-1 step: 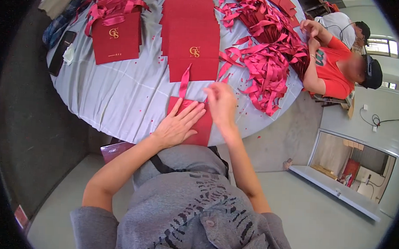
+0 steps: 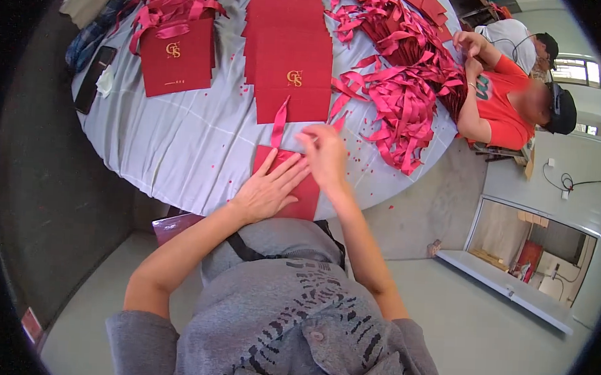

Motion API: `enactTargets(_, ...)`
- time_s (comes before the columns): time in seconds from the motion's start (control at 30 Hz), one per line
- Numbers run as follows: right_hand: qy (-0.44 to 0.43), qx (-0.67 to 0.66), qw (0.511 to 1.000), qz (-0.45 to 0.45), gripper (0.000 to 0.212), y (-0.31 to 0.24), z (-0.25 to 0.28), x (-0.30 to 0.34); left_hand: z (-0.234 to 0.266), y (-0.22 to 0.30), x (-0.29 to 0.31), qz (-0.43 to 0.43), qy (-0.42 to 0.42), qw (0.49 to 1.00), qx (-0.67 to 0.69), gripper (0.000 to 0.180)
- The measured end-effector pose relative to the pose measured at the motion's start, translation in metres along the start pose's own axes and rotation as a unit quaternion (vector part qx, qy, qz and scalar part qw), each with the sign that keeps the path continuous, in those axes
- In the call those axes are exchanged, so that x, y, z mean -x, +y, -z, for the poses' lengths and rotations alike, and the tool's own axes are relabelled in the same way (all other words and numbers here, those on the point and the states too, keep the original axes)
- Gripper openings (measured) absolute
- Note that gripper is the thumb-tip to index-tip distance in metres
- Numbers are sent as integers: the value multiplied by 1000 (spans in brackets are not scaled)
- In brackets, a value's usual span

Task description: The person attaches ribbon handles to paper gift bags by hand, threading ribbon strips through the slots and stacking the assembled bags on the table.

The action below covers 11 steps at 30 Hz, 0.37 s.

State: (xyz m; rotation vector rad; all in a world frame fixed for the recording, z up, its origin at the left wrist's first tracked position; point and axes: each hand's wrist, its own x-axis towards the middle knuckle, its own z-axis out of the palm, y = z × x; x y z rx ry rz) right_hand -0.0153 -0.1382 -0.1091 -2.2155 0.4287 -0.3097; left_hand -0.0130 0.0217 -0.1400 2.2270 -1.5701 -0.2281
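Observation:
A flat red card [image 2: 308,196] lies at the near edge of the round table [image 2: 181,149], which has a pale cloth. My left hand [image 2: 267,189] rests flat on the card with fingers spread. My right hand [image 2: 325,155] is at the card's upper right, its fingertips pinched together on the top edge. A red ribbon [image 2: 278,123] runs from the card's top up toward the card stack, just left of my right fingers.
A stack of red cards with gold emblems [image 2: 292,60] sits mid-table, and another [image 2: 175,58] to the left under ribbons. A heap of red ribbons [image 2: 398,91] fills the right side. A black phone [image 2: 94,78] lies far left. A person in an orange shirt [image 2: 505,106] works at the right.

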Motion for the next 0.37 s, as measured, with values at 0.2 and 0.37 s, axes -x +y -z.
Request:
enactTargets(0.2, -135, 7, 990, -46, 20, 8, -37, -22, -10, -2, 3, -11, -8, 1000, -17, 60)
enactTargets(0.37, -51, -4, 999, 10, 21, 22, -50, -19, -5, 0, 1, 1, -58, 998, -16, 60)
